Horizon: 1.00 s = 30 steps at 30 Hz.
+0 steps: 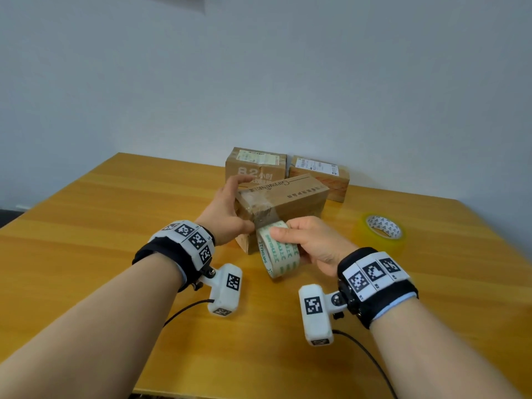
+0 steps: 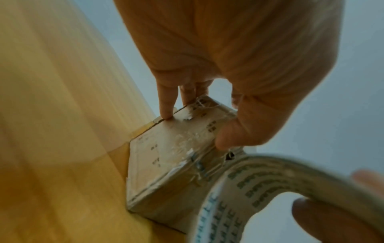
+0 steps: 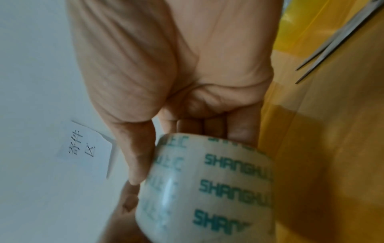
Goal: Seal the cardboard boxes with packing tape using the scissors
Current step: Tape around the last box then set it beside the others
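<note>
Tape roll (image 1: pixel 278 249) — in right fingers (image 1: pixel 283 232)

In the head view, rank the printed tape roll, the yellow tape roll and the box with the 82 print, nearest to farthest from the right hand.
1. Printed tape roll: held in the right hand.
2. Yellow tape roll: on the table, to its right.
3. Box with the 82 print: at the back, by the wall.

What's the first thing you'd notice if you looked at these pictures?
Two hands in the middle of the wooden table: the left hand grips a tilted cardboard box, while the right hand holds a roll of tape with green lettering against the box's near corner. Behind stand two more boxes, and a yellowish tape roll lies to the right.
</note>
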Motion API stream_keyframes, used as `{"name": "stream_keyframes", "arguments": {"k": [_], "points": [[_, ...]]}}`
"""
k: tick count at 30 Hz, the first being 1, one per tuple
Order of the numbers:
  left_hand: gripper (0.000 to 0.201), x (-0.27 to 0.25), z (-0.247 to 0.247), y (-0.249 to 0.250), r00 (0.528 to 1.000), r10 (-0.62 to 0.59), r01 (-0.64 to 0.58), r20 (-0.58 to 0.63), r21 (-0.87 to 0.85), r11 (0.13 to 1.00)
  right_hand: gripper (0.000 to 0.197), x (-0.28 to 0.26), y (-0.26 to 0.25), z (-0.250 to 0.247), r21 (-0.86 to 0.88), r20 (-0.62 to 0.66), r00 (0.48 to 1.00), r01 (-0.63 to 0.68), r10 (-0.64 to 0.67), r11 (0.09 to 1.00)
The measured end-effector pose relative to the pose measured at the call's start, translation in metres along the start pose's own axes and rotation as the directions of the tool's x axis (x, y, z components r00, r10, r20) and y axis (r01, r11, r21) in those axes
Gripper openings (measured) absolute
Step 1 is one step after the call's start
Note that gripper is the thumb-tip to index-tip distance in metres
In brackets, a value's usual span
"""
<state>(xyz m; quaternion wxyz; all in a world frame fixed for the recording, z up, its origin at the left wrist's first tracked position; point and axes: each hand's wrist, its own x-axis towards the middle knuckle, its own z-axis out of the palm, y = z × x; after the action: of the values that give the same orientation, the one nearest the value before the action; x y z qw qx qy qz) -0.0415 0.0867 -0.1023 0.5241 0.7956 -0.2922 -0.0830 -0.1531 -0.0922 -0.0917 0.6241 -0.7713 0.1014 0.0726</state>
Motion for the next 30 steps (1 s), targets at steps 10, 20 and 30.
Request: {"name": "stream_keyframes", "arguments": {"k": [10, 20, 30], "points": [[0.059, -0.005, 0.005, 0.004, 0.997, 0.079, -0.074, -0.021, 0.197, 0.978, 0.041, -0.011, -0.027, -0.006, 0.205, 0.012, 0.999, 0.050, -0.053, 0.977], [0.049, -0.007, 0.003, -0.002, 0.997, 0.049, -0.033, -0.066, 0.224, 0.974, 0.043, -0.014, -0.026, -0.006, 0.317, 0.011, 0.999, 0.039, -0.045, 0.948], [0.048, -0.008, -0.001, 0.005, 0.998, 0.034, -0.016, -0.051, 0.328, 0.945, 0.045, -0.011, -0.030, -0.009, 0.403, 0.021, 1.000, -0.018, 0.010, 0.915]]}}
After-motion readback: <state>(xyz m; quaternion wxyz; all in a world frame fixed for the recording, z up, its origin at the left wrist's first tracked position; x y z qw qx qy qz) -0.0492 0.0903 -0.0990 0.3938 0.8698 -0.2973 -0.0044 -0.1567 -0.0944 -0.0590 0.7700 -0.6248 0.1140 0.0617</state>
